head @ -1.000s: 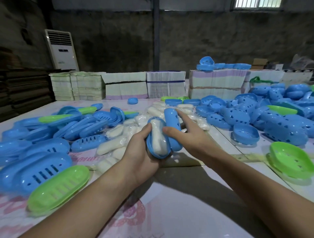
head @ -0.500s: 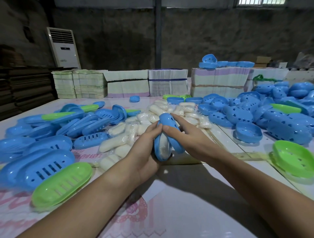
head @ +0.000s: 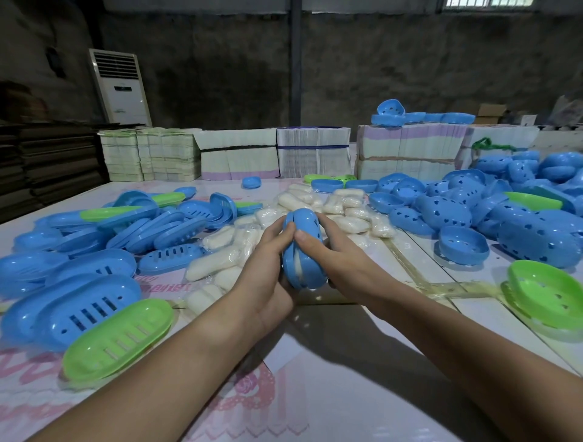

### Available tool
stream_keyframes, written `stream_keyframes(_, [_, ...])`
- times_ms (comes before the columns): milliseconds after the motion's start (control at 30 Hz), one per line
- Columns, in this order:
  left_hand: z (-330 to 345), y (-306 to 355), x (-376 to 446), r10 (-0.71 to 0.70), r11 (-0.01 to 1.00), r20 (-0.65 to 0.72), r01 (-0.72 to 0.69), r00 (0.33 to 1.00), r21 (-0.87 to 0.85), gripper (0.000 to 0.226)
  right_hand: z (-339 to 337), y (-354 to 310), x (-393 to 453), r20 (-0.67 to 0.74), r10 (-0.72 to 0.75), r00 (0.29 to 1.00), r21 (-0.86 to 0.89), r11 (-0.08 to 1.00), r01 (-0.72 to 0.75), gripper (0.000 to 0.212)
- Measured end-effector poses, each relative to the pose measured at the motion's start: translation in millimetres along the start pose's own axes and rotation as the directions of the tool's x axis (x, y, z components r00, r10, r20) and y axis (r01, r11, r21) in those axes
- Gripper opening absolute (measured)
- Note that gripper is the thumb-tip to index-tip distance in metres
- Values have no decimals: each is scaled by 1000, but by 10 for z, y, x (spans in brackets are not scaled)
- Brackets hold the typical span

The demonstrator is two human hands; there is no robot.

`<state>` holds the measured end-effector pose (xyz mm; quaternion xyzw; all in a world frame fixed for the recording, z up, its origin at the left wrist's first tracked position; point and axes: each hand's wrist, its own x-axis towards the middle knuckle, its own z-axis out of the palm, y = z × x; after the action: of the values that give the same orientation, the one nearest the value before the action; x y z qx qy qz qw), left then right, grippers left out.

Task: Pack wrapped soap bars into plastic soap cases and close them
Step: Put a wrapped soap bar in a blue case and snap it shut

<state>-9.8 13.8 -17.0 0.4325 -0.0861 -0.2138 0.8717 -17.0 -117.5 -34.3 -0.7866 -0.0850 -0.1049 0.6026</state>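
Blue soap case [head: 302,252], held above the worktop's [head: 315,394] near middle, clamped by left grip [head: 268,265] and right grip [head: 328,252]; uneven pressing could pinch the soap's [head: 298,263] wrapper, leaving it ajar.

Dim room, soft overhead light, wide-angle bending, slight blur at edges.

Dark concrete wall [head: 378,63], barred window [head: 485,3] top right, white standing air conditioner [head: 121,86] left.

Soap bar [head: 299,264] mostly hidden inside case [head: 305,252]
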Motion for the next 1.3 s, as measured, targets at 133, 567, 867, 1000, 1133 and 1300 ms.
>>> stream_keyframes(133, [0,0,4,15,1000,-11,-15,1000,12,32,-16,-1,-6,6,-1,1000,-44,999,1,61])
stream_keyframes(567, [-20,-6,16,0,999,-31,1,1000,32,35,-25,-67,-70,38,16,999,-172,985,-10,62])
stream_keyframes(867, [-19,8,9,-23,1000,-39,23,999,-8,33,33,-26,-31,16,22,1000,-114,993,-20,82])
stream_keyframes(1000, [-29,-11,19,4,1000,-37,-4,999,-10,32,42,5,-22,17,16,1000,-90,996,-15,78])
stream_keyframes(1133, [-38,-6,6,8,1000,-25,-8,1000,6,31,61,14,-17,18,30,999,-83,996,-28,72])
stream_keyframes(1300, [-39,23,-9,-4,1000,-15,4,1000,17,34,15,13,33,25,94,995,40,995,-95,66])
